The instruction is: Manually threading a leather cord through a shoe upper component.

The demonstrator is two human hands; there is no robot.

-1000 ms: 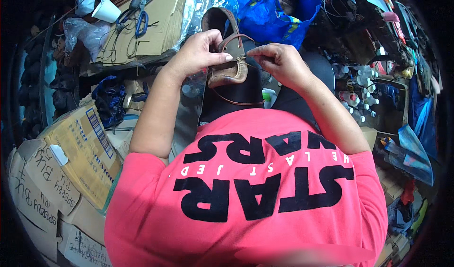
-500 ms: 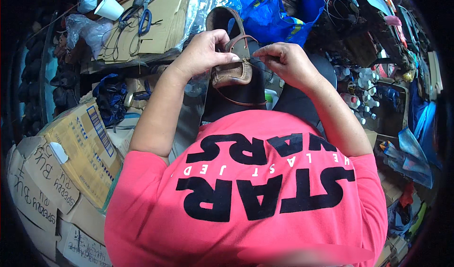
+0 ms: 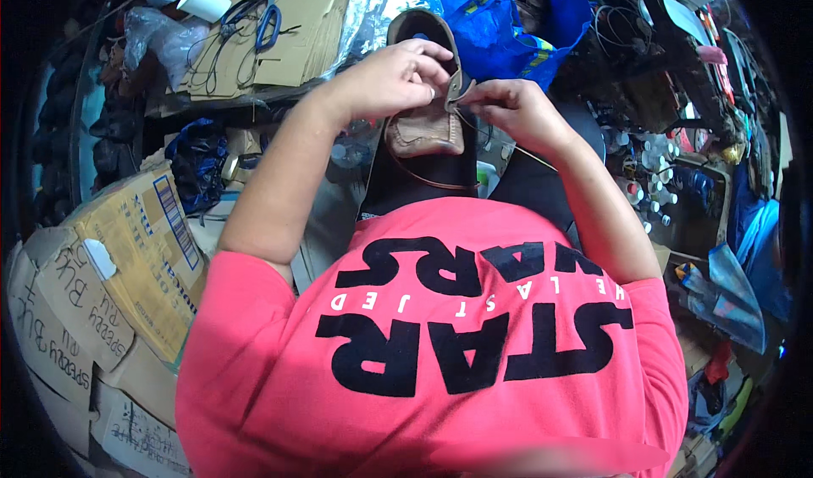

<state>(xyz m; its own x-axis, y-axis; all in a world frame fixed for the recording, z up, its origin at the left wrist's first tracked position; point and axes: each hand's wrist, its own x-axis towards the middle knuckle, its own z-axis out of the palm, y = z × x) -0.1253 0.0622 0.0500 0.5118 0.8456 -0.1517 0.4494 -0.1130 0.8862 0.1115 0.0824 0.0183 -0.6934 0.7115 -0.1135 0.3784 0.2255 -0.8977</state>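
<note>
A brown leather slip-on-style shoe [image 3: 426,132] with a stitched toe rests on my dark-clothed lap, its toe toward me and its opening at the far end. My left hand [image 3: 394,82] lies over the shoe's left side, fingers bent at the opening and thumb close to the lacing, gripping the upper. At the right side of the lacing, my right hand [image 3: 518,112] pinches a thin brown shoelace, mostly hidden by the fingers. Another length of brown lace [image 3: 415,176] hangs in a loop below the toe.
Flat cardboard sheets [image 3: 301,59] lie at the far left, with blue-handled scissors [image 3: 268,27] and a white cup [image 3: 204,0] on them. A blue bag [image 3: 483,25] is ahead. Cardboard boxes [image 3: 140,254] stand on the left, small bottles [image 3: 652,177] on the right.
My left thumb has come off the tongue, and the left fingers have shifted right across the opening. The shoe has turned slightly, and the lace loop above the lacing is no longer visible.
</note>
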